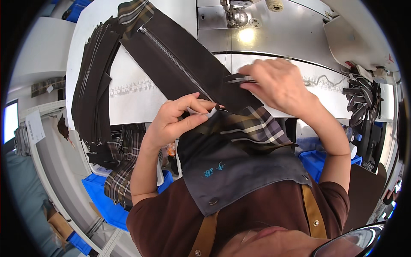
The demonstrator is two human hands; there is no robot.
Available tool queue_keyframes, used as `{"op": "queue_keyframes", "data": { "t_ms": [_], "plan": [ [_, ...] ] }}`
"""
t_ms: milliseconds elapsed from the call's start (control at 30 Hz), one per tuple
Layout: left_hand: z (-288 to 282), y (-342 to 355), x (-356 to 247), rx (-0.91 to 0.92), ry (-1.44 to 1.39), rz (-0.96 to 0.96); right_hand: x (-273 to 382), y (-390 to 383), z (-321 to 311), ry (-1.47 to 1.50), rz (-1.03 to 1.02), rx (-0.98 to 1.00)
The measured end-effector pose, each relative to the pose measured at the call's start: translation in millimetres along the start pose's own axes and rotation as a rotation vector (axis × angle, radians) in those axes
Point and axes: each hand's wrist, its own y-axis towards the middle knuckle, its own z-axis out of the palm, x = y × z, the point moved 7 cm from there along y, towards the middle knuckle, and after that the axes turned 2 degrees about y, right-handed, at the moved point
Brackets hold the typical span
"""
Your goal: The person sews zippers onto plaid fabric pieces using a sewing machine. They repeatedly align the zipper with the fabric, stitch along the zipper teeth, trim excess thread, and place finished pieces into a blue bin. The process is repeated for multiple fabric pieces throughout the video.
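Observation:
A dark fabric panel (188, 40) lies slantwise across the white table, with a silver metal zipper (173, 62) running along its middle. Plaid fabric (261, 128) at its near end drapes over the table's front edge onto my apron; more plaid shows at the far end. My left hand (173, 120) pinches the cloth edge by the near end of the zipper, where a small pale piece shows between the fingers. In my right hand (278, 83) is a pair of thread snips (239, 79), blades pointing left, above the panel and close to the zipper.
Beyond the panel stands a sewing machine (237, 19) on a metal bed. A stack of dark fabric strips (92, 81) hangs over the table's left side. Plaid pieces (122, 171) rest on a blue bin (107, 203). Bundled strips (361, 103) lie at the right end.

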Motion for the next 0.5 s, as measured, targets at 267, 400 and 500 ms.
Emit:
{"op": "queue_keyframes", "data": {
  "t_ms": [267,400,500],
  "plan": [
    [2,1,-3,0.022,-0.044,-0.001,-29,1,5,-0.072,0.133,-0.082],
    [0,0,-3,-0.014,0.036,0.065,-39,5,14,-0.099,0.147,-0.047],
    [5,-13,-17,-0.171,0.507,0.290,-75,-6,12,-0.213,0.229,-0.162]
  ]
}}
